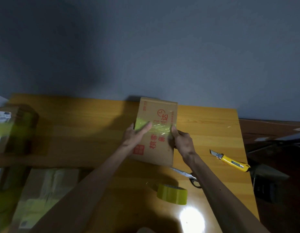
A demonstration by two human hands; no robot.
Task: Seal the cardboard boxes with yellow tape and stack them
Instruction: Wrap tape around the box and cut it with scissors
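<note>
Dim throughout; a bright glare patch sits on the counter (230, 132) at lower centre. Deep shadow darkens the upper left, and the left edge is blurred.

Both bare forearms reach forward from the lower edge and converge. The left hand (135, 135) lies flat, fingers straight, pressing on the brown, red-printed cardboard box (156, 106). The right hand (182, 140) grips that box's right edge, thumb on top.
</note>
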